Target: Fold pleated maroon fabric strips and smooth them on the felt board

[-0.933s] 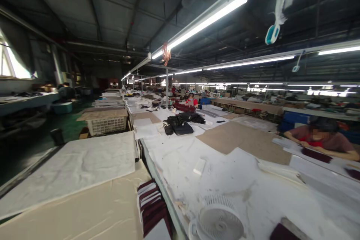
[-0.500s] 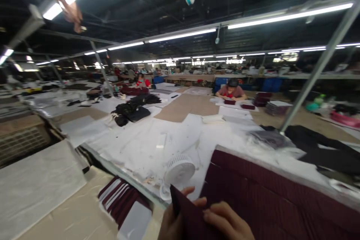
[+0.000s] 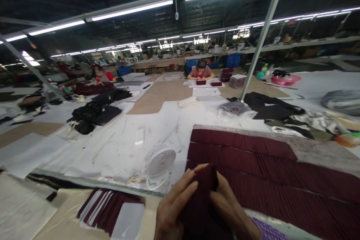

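Since half a second ago the view has swung to the right, so the white fan (image 3: 160, 161) sits farther left, and the maroon piece (image 3: 204, 206) between the hands has gone from a sharp raised corner to a bent, rounded top. It looks like matte, supple cloth, its lower part too dark to show folds or layers.

The left hand (image 3: 174, 204) is closed on the left side of the cloth, fingers slanting up towards the top edge. The right hand (image 3: 227, 200), below a purple knitted-looking sleeve (image 3: 266, 230), is curled on the opposite side, its fingertips partly hidden. Both grips are narrowed on this one piece, which stands up between them, its top level with the uppermost fingers; whether its bottom touches anything cannot be told.

Just beyond and to the right, long rows of maroon pieces (image 3: 253, 174) lie packed edge to edge, finely ribbed by their many layers, with thin pale gaps between rows. They rest on a greyish, mottled sheet (image 3: 317, 152). Beside the left hand, more maroon strips (image 3: 115, 202) alternate with pale ones, next to a smooth, round-cornered white panel (image 3: 128, 221). The fan has a ribbed round cage and stands on a creased white table covering (image 3: 115, 153). Farther off lie crumpled clear plastic (image 3: 236, 108) and limp black cloth (image 3: 267, 107)
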`<state>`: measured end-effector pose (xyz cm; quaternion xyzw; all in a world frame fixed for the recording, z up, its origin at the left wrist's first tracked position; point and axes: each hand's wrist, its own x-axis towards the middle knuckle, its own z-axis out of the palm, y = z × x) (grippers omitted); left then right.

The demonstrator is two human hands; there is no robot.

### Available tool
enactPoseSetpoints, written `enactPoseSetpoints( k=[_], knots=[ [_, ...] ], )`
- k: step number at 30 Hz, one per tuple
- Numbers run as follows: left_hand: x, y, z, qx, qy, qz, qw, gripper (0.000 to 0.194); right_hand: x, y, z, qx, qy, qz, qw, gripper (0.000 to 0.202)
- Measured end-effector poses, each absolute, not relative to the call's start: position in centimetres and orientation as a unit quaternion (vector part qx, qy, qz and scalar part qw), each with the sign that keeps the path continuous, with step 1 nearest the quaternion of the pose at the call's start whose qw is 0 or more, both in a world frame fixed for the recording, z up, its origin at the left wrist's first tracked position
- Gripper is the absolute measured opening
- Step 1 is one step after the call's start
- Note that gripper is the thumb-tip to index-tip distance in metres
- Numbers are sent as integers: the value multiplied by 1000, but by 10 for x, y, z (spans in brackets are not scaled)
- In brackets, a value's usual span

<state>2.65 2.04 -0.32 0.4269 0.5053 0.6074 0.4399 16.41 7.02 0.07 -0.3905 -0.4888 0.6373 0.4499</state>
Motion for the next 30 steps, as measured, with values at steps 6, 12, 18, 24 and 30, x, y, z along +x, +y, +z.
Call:
enactPoseSetpoints(
  k=[6,12,18,24,30],
  knots=[
    [24,22,-10,371,537,582,485,41,169,71,5,-336,-568,589,467,10],
    [21,25,-11,216,521,589,579,62,173,83,5,-352,-426,709,438,29],
    [41,37,0,73,448,566,688,64,180,91,-1,-380,-493,643,447,28],
    [50,48,19,93,436,580,681,67,206,97,-14,-303,-468,650,516,72],
    [54,54,25,138,413,572,696,68,234,98,-8,-318,-462,700,441,48]
  ],
)
